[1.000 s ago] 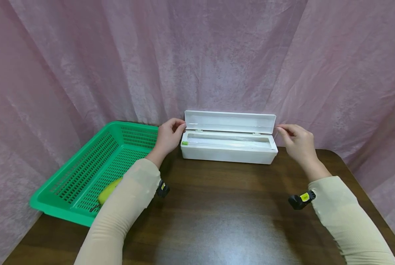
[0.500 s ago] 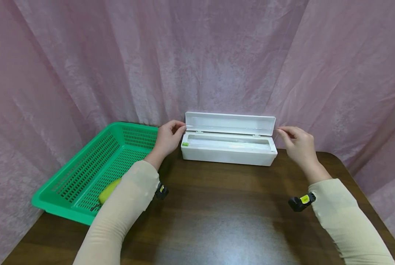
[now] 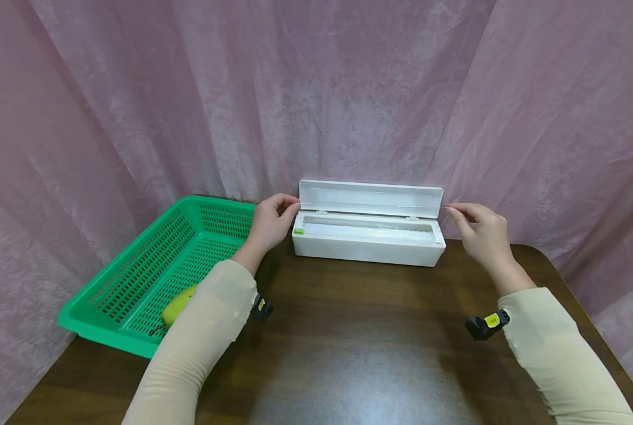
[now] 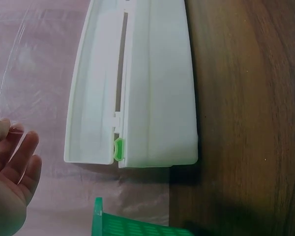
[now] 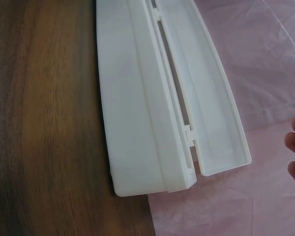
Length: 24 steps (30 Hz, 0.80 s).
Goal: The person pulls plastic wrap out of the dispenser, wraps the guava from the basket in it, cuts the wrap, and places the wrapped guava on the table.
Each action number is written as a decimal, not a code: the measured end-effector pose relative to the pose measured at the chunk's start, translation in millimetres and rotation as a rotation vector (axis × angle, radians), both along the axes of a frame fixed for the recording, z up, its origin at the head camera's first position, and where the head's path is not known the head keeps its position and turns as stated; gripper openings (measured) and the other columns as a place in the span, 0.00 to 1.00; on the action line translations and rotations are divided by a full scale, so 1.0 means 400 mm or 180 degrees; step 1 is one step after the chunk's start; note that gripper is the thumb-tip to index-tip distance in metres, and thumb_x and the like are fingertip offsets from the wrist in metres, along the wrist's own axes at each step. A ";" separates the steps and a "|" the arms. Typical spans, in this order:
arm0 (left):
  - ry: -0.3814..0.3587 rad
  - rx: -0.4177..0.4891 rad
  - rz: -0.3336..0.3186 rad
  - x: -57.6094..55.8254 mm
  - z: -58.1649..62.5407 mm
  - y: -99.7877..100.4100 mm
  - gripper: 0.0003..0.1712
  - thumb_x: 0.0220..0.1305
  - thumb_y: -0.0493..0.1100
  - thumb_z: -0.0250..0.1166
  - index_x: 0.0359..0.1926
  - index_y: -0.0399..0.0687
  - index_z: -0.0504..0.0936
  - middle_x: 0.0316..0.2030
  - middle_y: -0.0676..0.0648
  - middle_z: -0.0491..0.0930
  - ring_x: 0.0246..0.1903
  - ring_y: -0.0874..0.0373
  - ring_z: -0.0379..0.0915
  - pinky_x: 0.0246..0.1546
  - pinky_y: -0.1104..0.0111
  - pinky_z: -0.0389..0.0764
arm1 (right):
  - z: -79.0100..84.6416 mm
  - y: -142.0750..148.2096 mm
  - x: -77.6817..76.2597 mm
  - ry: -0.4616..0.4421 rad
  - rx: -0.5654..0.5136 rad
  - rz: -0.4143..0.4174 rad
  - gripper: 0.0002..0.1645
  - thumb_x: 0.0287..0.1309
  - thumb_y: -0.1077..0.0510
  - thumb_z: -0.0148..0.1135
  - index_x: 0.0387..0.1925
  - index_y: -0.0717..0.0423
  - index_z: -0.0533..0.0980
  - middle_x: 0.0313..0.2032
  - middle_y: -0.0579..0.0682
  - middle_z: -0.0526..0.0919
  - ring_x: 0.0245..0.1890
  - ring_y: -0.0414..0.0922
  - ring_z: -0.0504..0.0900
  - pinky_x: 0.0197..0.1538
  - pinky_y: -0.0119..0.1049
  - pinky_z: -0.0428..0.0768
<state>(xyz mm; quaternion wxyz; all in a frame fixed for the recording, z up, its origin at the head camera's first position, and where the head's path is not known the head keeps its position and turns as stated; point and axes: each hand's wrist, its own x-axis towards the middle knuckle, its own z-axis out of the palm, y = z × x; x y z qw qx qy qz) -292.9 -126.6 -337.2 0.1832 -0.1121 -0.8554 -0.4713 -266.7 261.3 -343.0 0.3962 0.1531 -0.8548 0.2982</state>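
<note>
A white cling film dispenser stands at the back of the table, its hinged lid raised. Through its long window shows a roll of clear film, and a green slider sits at the left end. My left hand pinches one corner of the clear cling film between thumb and fingertips, just left of the lid. Beyond the right end, my right hand pinches the other corner. The film stretches between both hands in front of the lid, visible mostly by its shiny edge.
A green perforated basket stands on the left, with a yellow-green fruit inside, partly covered by my left sleeve. Pink curtain hangs close behind the dispenser. The brown wooden table extends in front.
Both hands keep their pinch on the film with hardly any movement. The whole head view has shifted slightly.
</note>
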 end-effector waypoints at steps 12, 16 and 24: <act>0.0010 -0.0011 0.0026 0.008 -0.010 0.001 0.10 0.65 0.44 0.61 0.41 0.43 0.83 0.34 0.45 0.82 0.32 0.55 0.73 0.34 0.68 0.75 | 0.000 0.002 0.012 -0.0023 0.0012 0.0000 0.08 0.56 0.64 0.64 0.37 0.65 0.83 0.34 0.61 0.85 0.34 0.12 0.63 0.40 0.05 0.60; 0.0015 0.0024 0.0036 0.015 -0.018 -0.001 0.10 0.65 0.43 0.62 0.42 0.42 0.83 0.35 0.44 0.82 0.32 0.55 0.73 0.34 0.68 0.75 | -0.008 0.001 0.015 -0.0037 0.0026 -0.0002 0.08 0.56 0.64 0.64 0.37 0.65 0.83 0.34 0.61 0.85 0.35 0.10 0.61 0.40 0.05 0.61; 0.0005 0.0051 0.0045 0.028 -0.025 -0.002 0.10 0.64 0.42 0.61 0.42 0.40 0.82 0.34 0.43 0.82 0.31 0.54 0.73 0.33 0.67 0.75 | -0.020 0.000 0.020 0.0073 0.0044 0.0014 0.07 0.53 0.66 0.66 0.35 0.64 0.83 0.33 0.60 0.85 0.36 0.09 0.61 0.41 0.05 0.61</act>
